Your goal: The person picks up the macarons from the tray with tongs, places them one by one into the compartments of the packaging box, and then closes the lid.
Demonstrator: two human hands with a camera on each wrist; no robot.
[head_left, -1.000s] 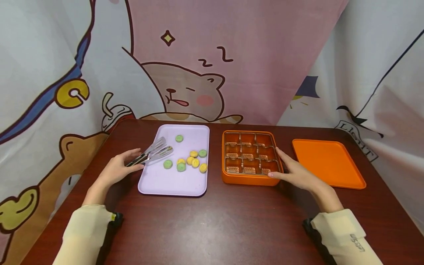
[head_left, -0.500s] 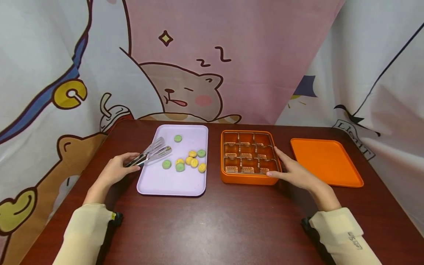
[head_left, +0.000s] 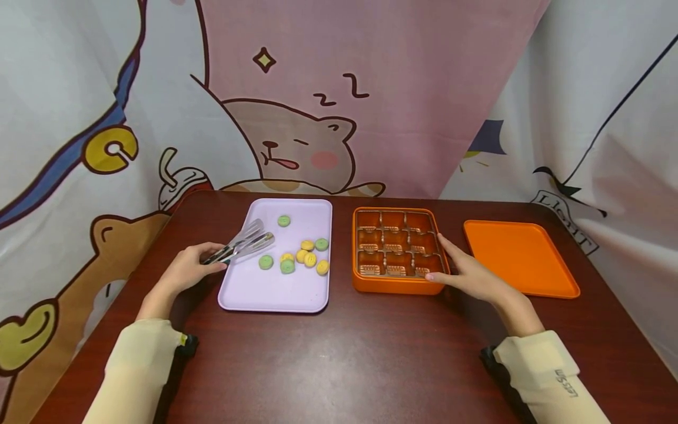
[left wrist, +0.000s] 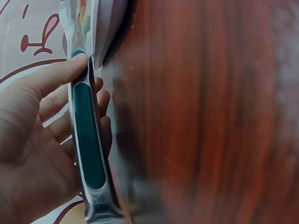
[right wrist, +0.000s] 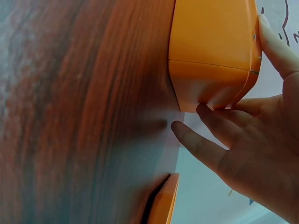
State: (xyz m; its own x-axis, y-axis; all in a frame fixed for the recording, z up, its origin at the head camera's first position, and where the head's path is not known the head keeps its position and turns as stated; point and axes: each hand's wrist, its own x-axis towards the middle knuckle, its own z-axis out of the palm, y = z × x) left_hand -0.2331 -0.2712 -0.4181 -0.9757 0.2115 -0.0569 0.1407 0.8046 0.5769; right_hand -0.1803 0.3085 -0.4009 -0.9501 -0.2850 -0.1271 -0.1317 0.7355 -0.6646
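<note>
My left hand (head_left: 192,268) holds metal tongs (head_left: 242,245) by green-inlaid handles, thumb (left wrist: 77,65) on one arm and fingers behind. The clear flat tips of the tongs stand apart over the left part of a lilac tray (head_left: 275,294). Nothing is between them. On that tray lie several green button-like pieces (head_left: 266,262) and several yellow ones (head_left: 322,267). My right hand (head_left: 477,277) touches the right front corner of an orange box (head_left: 397,286), thumb at its top rim, fairly straight fingers (right wrist: 217,123) along its side. A clear divided insert (head_left: 398,244) with several bare compartments fills the box.
To the right of the box lies an orange lid-like tray (head_left: 521,259) on the dark wooden table (head_left: 323,365). Printed curtains (head_left: 413,106) hang behind and beside the table.
</note>
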